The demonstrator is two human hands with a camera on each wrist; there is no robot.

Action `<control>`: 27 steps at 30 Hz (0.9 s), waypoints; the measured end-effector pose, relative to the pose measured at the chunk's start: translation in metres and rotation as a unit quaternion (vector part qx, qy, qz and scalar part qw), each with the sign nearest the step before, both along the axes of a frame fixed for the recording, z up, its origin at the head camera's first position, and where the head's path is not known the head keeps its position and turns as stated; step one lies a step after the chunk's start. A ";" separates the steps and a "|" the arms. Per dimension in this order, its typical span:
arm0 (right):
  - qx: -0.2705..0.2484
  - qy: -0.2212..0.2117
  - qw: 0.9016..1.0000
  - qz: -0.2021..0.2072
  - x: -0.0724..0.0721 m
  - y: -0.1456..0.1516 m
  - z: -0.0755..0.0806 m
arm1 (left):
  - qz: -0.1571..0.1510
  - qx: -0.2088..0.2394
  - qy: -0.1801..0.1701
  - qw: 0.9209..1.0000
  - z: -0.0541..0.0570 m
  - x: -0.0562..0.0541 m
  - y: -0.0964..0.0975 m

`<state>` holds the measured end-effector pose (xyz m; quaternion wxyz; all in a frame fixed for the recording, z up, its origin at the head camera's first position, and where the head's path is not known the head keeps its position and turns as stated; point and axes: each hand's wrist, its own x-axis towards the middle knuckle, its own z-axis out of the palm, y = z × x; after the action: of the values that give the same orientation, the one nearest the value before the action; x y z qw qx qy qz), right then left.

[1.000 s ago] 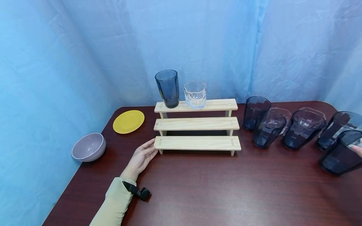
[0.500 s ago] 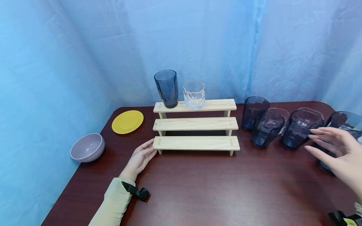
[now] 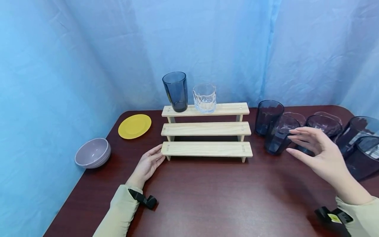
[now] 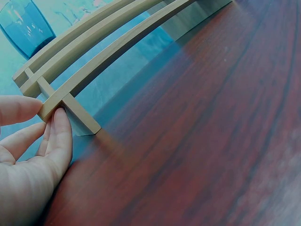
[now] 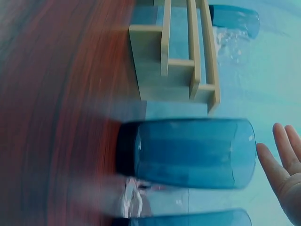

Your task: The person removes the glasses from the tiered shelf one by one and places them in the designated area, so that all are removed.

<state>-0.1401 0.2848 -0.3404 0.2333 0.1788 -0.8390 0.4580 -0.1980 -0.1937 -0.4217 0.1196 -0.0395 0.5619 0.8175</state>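
My left hand (image 3: pixel 146 166) pinches the left end of the lowest step of a three-tier wooden display stand (image 3: pixel 207 149); in the left wrist view fingers (image 4: pixel 60 134) lie beneath the board. On the top step stand a tall dark-blue glass (image 3: pixel 177 93) and a short clear glass (image 3: pixel 205 100). My right hand (image 3: pixel 324 154) hovers in front of the grouped glasses, fingers spread and gently bent, holding nothing. Closest to its fingertips is a tall dark glass (image 3: pixel 275 140). In the right wrist view an upright blue glass (image 5: pixel 188 153) appears sideways, near those fingertips.
More dark glasses crowd the right side, including one at the back (image 3: pixel 267 115) and one at the right edge (image 3: pixel 365 158). Clear glasses are partly hidden among them. A yellow plate (image 3: pixel 134 126) and a lilac bowl (image 3: pixel 93 153) lie left of the stand. Blue curtains surround the table.
My right hand has left the dark glass at the right edge, come into view and moved left toward the other glasses. The left hand stays at the stand.
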 end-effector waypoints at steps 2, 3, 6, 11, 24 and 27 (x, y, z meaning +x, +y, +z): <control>-0.005 -0.009 1.000 0.010 -0.003 -0.006 0.001 | -0.003 0.002 0.000 1.000 0.001 0.000 0.000; -0.007 -0.016 1.000 0.013 -0.004 -0.009 0.000 | -0.003 0.001 0.001 1.000 0.001 0.000 0.000; -0.008 -0.038 0.999 0.019 -0.009 -0.018 0.000 | -0.002 0.001 0.003 1.000 0.001 -0.001 0.000; -0.013 -0.071 0.997 0.028 -0.019 -0.034 -0.001 | 0.002 0.004 0.000 1.000 0.000 0.000 0.000; -0.051 -0.098 0.991 0.069 -0.052 -0.072 0.009 | 0.002 0.001 -0.004 1.000 0.001 0.000 0.001; -0.041 -0.116 0.990 0.070 -0.060 -0.080 0.013 | 0.001 0.001 -0.008 1.000 0.001 0.001 0.001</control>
<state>-0.2005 0.2048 -0.3273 0.1088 0.1732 -0.8261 0.5250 -0.1972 -0.1930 -0.4205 0.1230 -0.0468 0.5602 0.8178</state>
